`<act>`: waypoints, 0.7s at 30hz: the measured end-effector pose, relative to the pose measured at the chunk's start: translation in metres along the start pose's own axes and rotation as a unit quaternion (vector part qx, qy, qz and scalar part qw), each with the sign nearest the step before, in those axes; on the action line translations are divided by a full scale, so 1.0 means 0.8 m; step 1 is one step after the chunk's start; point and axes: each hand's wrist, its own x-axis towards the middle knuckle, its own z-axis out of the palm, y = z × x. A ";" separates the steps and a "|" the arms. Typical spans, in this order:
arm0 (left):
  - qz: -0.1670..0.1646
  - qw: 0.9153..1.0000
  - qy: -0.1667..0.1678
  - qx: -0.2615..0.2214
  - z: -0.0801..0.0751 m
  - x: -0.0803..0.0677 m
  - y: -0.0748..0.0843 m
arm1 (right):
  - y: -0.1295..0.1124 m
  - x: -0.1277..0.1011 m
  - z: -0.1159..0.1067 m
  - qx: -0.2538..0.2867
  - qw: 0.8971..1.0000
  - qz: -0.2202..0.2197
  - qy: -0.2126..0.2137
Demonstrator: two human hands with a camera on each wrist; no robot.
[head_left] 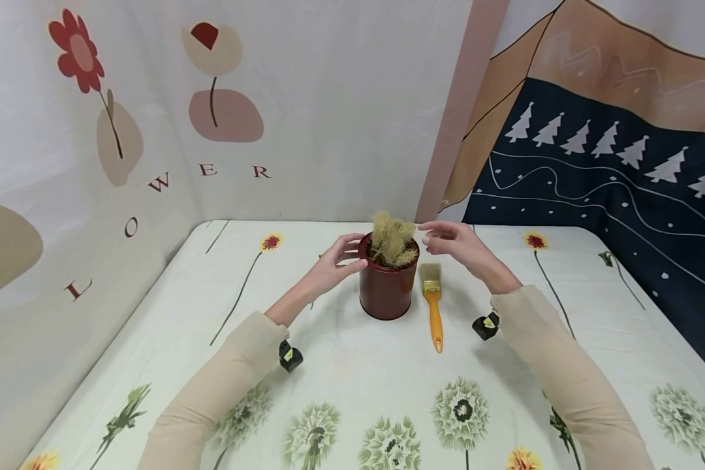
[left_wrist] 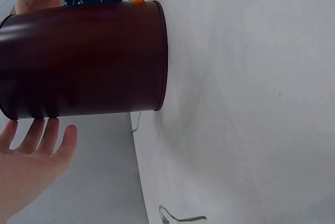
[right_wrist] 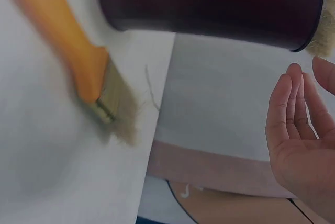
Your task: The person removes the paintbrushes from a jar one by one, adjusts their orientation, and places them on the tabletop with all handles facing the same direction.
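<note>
A dark red cylindrical pot (head_left: 386, 292) stands upright on the flowered cloth, with a tuft of pale yellow-green dried grass (head_left: 392, 240) rising from its top. My left hand (head_left: 337, 262) is at the pot's left side near the rim, fingers spread and fingertips right at the wall, as the left wrist view also shows. On the other side, my right hand (head_left: 454, 243) is held beside the rim and the grass, its fingers extended and nothing in them. Right of the pot lies a paintbrush (head_left: 433, 307) with an orange handle and pale bristles pointing away from me.
The table (head_left: 341, 365) is covered by a white cloth printed with flowers and dandelions. Behind it hangs a pale curtain (head_left: 341, 111) with printed flowers and letters. A dark blue cloth with white trees (head_left: 576, 138) hangs at the right.
</note>
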 end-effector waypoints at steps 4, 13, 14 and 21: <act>0.000 1.000 0.000 -0.001 0.000 0.000 -0.001 | -0.010 0.000 0.005 0.024 1.000 -0.004 -0.006; -0.002 1.000 0.000 0.000 0.000 0.000 -0.001 | -0.013 0.004 0.014 0.044 0.999 -0.005 -0.019; -0.002 1.000 0.000 -0.001 0.000 0.000 -0.001 | -0.013 0.005 0.014 0.044 0.999 -0.005 -0.017; 0.000 1.000 0.000 0.004 0.000 0.000 -0.002 | -0.012 0.006 0.018 0.034 0.999 -0.009 -0.007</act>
